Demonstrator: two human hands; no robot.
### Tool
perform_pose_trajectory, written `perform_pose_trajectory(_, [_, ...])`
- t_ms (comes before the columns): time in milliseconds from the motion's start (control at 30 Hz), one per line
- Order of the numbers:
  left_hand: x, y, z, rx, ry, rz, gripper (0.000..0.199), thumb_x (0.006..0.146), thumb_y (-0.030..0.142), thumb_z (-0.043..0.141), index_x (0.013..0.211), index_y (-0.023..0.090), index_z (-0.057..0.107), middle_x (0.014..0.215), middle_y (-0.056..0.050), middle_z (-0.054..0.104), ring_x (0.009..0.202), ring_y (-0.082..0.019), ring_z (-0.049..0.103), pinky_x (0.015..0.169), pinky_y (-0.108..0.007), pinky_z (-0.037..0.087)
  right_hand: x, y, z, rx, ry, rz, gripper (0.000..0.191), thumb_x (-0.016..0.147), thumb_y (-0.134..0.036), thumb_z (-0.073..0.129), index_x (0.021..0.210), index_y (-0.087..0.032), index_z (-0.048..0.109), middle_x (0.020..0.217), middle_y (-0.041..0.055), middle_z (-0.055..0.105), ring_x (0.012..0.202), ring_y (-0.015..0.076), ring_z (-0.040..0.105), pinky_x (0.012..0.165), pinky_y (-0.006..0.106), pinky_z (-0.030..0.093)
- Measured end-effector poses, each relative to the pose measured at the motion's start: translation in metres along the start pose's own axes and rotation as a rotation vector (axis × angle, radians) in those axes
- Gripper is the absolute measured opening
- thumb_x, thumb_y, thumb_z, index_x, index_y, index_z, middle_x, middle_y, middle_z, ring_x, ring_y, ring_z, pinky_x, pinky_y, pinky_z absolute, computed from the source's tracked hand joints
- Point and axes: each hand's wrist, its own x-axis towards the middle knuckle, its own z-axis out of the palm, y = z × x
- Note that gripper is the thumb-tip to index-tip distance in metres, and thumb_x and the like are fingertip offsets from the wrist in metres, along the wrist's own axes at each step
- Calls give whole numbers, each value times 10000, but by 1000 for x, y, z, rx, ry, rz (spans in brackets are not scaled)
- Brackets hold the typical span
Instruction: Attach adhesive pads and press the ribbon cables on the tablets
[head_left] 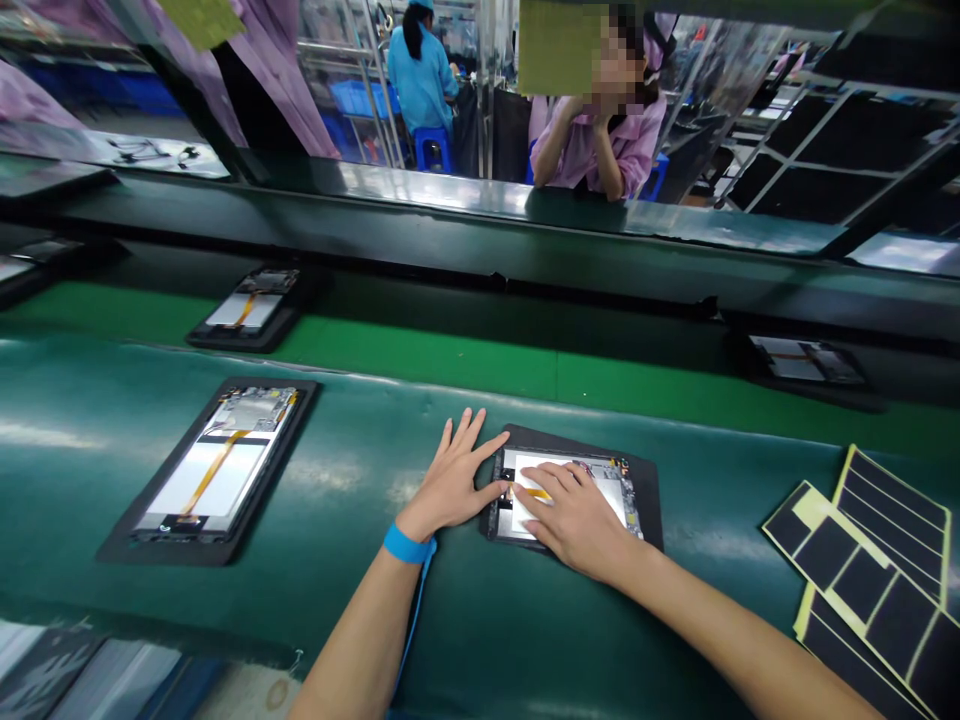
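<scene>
Tablet (610,490), its inner parts exposed, lies beneath the person's fingers. The right hand (581,515) rests over its middle, fingers slightly bent, spread apart and gripping nothing, beside an orange ribbon (538,493). The left hand (454,485) is spread open at the tablet's left end, index fingertip by the far corner, thumb tip near the right hand's fingertips; how hard either presses cannot be told. A blue wrist strap (409,545) circles the left wrist. Under the tablet is a dark pad (649,490) on a green work surface (345,590). Well left of the tablet lies a second opened unit (225,470); to its right, black sheets with yellow edging (862,575) overlap. Beyond the tablet, a brighter green strip (450,352) bears more units (251,305); farther off sits a person in pink (637,150).
</scene>
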Motion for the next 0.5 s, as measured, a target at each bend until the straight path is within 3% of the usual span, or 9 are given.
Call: perform_pose_trajectory(500, [1, -1, 1, -33, 15, -21, 715, 910, 513, 703, 1544, 321, 432, 1718, -106, 120, 1584, -367, 49, 1248, -665, 103, -1, 1, 2, 19, -6, 10, 366, 1019, -339, 564, 1354, -196, 597, 1385, 140, 616, 1221, 293, 540, 972, 453, 405])
